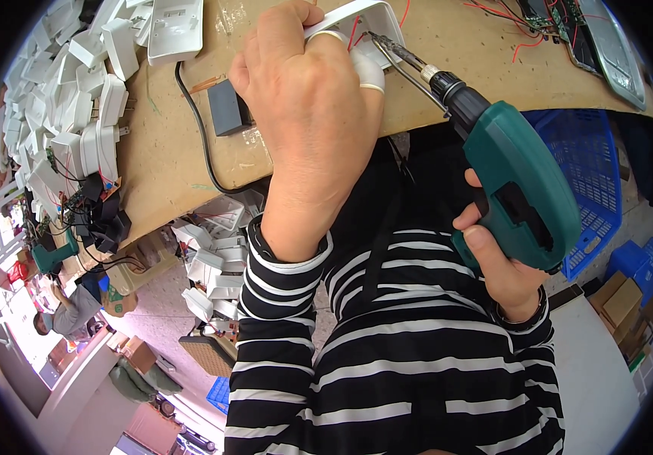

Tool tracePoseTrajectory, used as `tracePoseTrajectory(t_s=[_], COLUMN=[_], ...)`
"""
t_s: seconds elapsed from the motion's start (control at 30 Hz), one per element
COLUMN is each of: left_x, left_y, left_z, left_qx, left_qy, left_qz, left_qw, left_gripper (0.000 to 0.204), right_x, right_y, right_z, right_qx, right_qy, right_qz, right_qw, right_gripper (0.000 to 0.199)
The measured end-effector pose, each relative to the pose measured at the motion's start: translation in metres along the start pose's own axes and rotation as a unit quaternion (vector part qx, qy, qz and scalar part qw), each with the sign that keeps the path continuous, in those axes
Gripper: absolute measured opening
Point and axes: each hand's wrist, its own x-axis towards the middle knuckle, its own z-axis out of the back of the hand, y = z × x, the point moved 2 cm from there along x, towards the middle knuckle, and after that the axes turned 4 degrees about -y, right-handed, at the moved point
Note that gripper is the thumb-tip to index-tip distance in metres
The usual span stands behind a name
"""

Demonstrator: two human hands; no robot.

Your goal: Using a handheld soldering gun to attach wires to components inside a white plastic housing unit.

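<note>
My left hand (307, 91), with white covers on some fingertips, grips a white plastic housing (376, 17) at the table's front edge. Thin red wires (354, 32) stick up inside that housing. In my right hand (497, 254) is a green soldering gun (523, 182), fingers wrapped round its handle. Its metal tip, with a thin feed tube alongside, reaches into the housing close to the red wires; whether it touches them I cannot tell. Just left of my left hand lies a dark grey block (228, 108).
White housings (76, 98) pile up at the left, some with plug prongs. A black cable (203, 129) crosses the brown table (167, 167). Circuit boards (554, 19) with red wires lie far right. Blue crates (580, 174) stand below right; another person (72, 311) sits at lower left.
</note>
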Motion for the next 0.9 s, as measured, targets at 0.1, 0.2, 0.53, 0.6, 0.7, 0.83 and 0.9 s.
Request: tracePoseTrajectory(t_s=[0.1,0.2,0.53,0.6,0.7,0.83,0.9], left_x=[0.000,-0.001,0.000,-0.001,0.000,0.000,0.000], left_y=[0.002,0.002,0.003,0.004,0.003,0.002,0.002], left_z=[-0.001,-0.001,-0.005,-0.005,-0.004,-0.003,-0.003], left_qx=[-0.026,-0.026,-0.053,-0.076,-0.067,-0.057,-0.052], left_qy=[-0.001,-0.005,-0.007,0.001,0.001,0.004,0.010], left_qz=[0.017,0.015,0.039,0.052,0.048,0.044,0.047], left_qw=[1.000,1.000,0.998,0.996,0.997,0.997,0.997], left_gripper=[0.012,0.013,0.012,0.011,0.011,0.011,0.012], right_x=[0.000,0.001,0.004,0.004,0.005,0.007,0.005], right_y=[-0.001,0.000,0.005,0.005,0.006,0.012,0.008], right_z=[0.000,0.003,0.003,0.004,0.003,0.003,0.005], right_qx=[-0.002,-0.011,-0.018,-0.022,-0.022,-0.046,-0.053], right_qy=[-0.002,0.009,0.000,0.001,-0.002,0.002,0.007], right_qz=[0.005,-0.004,-0.044,-0.032,-0.024,-0.052,-0.042], right_qw=[1.000,1.000,0.999,0.999,0.999,0.998,0.998], right_gripper=[0.048,0.047,0.040,0.038,0.034,0.030,0.032])
